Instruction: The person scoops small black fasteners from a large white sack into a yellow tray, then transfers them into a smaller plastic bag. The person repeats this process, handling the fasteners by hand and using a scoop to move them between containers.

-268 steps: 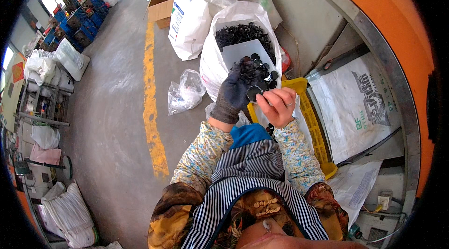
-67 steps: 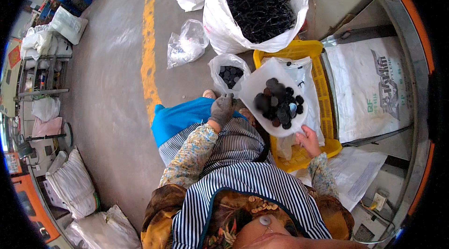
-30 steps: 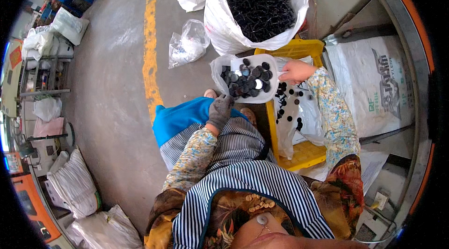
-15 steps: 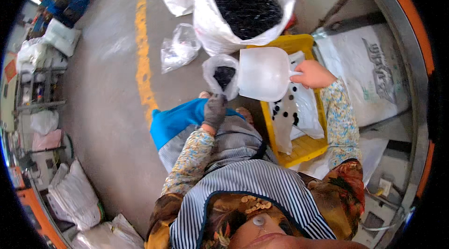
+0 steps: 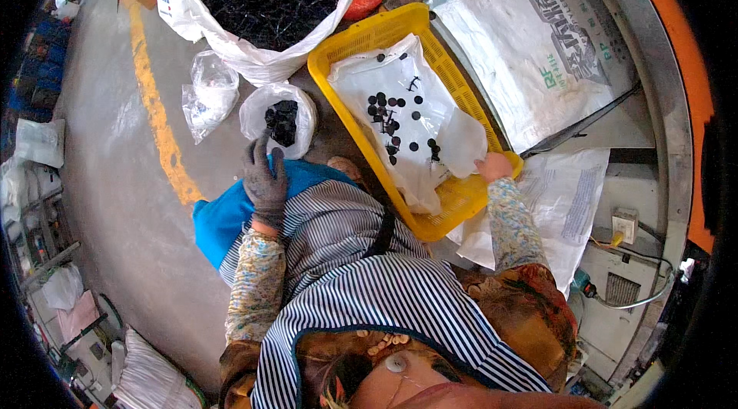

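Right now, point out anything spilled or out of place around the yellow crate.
Black discs lie scattered loose over the white sheet lining the yellow crate, not gathered like those in the small bag. Nothing shows on the floor.

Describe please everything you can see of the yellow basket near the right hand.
The yellow basket looks like plastic, with perforated lattice walls and floor. It is rectangular, sits at an angle beside the person's knees, and is lined with a white plastic sheet carrying scattered black discs. The bare right hand rests at its rim, holding a translucent white scoop inside.
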Tool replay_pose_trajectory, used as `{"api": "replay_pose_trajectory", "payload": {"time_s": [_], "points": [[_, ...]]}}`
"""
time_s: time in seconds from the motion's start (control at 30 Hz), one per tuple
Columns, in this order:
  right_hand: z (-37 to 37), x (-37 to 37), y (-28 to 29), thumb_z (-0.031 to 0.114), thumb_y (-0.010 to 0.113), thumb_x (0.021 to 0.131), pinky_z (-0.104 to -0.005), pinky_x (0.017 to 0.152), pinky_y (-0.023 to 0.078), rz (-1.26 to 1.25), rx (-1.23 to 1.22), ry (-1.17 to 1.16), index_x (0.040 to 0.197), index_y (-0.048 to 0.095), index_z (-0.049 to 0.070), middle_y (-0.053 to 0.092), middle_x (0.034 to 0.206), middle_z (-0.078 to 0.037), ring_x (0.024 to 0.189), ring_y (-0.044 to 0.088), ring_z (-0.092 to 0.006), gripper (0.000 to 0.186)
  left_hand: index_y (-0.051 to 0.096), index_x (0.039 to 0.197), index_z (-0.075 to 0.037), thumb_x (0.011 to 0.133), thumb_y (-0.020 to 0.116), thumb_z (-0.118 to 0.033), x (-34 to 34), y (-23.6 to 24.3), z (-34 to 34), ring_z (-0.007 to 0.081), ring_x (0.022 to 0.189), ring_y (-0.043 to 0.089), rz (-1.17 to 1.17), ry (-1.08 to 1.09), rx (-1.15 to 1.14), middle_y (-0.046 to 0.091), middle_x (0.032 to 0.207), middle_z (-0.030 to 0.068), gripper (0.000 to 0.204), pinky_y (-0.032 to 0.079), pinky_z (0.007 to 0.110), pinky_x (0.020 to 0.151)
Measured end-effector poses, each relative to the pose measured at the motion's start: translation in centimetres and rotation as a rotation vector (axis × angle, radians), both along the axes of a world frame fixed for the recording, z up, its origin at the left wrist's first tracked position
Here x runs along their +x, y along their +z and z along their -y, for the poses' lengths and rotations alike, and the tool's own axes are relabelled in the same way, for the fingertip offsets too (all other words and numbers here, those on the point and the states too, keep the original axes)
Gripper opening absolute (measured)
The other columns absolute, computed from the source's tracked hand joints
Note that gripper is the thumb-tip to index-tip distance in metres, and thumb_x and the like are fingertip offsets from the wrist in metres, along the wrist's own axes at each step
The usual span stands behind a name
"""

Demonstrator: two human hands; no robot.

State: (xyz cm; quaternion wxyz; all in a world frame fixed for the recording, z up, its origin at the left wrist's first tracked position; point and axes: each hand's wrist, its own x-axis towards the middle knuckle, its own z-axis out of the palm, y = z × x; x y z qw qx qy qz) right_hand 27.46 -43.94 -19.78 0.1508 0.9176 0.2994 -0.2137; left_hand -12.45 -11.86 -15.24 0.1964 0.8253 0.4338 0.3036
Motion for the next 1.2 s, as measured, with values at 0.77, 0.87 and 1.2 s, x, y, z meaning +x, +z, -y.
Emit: {"api": "replay_pose_trajectory", "payload": {"time_s": [0.77,0.87,1.2], "points": [[-10.2,1.3,-2.4,0.046,0.056,0.083,-0.0433,0.080,0.051,-0.229,-0.030,-0.006,0.082,0.070,-0.003,0.069,0.080,-0.019,0.083,0.067,-0.0319,0.051,0.060,0.118,-0.010,0.087,0.057,-0.014,0.3,-2.3,-0.5,0.0349,0.106,0.054,-0.164,-0.020,-0.011,0.060,0.115,0.0134,0.031,0.041,0.046,0.093],[-5.2,1.2,-3.5,0.048,0.057,0.082,-0.0420,0.073,0.052,-0.241,-0.020,-0.021,0.075,0.070,-0.002,0.067,0.071,-0.017,0.072,0.067,-0.0303,0.053,0.060,0.117,-0.011,0.087,0.057,-0.015,-0.1,-2.7,-0.6,0.0348,0.105,0.054,-0.158,-0.027,0.019,0.060,0.115,0.0134,0.030,0.041,0.045,0.093],[6.7,-4.0,-10.7,0.050,0.063,0.084,-0.0297,0.041,0.040,-0.744,0.330,-0.549,0.072,0.064,0.006,0.055,0.051,-0.005,0.043,0.053,-0.0153,0.046,0.061,0.114,-0.010,0.088,0.056,-0.017,0.4,-2.1,-0.6,0.0344,0.104,0.054,-0.192,-0.045,-0.022,0.061,0.112,0.0132,0.028,0.041,0.045,0.092]]}}
